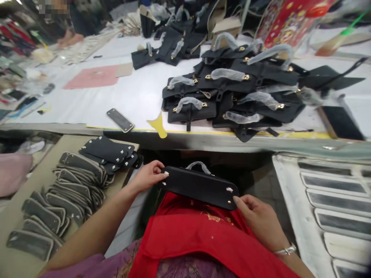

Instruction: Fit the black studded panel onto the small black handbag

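Observation:
Across my lap, a long black bag base panel (197, 187) with rounded ends lies tilted, small whitish or metal bits at its corners. Its left end is pinched in my left hand (150, 175), thumb on top. At the opposite end my right hand (256, 216) grips the edge between thumb and fingers, partly hidden beneath. Just behind the panel shows a plastic-wrapped bag handle (199, 166); the black bag it belongs to is mostly hidden. A red apron (185, 235) is below the panel.
Black handbags (197, 112) with wrapped handles crowd the table. Near its edge are a single grey panel (119, 119) and a yellow piece (158, 125). Stacked panels (75, 193) cover a board at left. More panels (336, 199) lie on a white sheet at right.

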Motion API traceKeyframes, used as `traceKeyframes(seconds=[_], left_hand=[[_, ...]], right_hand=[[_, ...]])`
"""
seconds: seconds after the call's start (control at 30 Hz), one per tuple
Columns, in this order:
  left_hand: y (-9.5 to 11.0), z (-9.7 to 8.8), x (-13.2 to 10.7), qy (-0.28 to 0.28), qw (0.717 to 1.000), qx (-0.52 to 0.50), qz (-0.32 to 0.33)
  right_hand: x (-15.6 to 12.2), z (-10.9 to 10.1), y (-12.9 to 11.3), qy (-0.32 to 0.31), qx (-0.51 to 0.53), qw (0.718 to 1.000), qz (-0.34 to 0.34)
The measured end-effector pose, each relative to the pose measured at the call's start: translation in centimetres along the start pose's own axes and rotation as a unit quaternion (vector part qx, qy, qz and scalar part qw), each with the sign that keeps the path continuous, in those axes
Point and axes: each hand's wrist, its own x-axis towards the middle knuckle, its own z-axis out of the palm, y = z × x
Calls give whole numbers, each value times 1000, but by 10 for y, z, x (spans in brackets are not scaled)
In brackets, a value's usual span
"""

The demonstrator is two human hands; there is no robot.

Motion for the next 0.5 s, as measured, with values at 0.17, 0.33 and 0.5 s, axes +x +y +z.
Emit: traceKeyframes(seconds=[0.17, 0.33, 0.5], left_hand=[[-8, -5, 1, 10, 998, -63, -3], [-9, -7, 5, 12, 996, -89, -5], [-12, -8, 9, 6, 997, -73, 0]], right_hand=[[-2, 2, -5, -17, 3, 999, 33], [-2, 2, -12, -25, 23, 997, 63], [-2, 4, -10, -36, 51, 995, 74]])
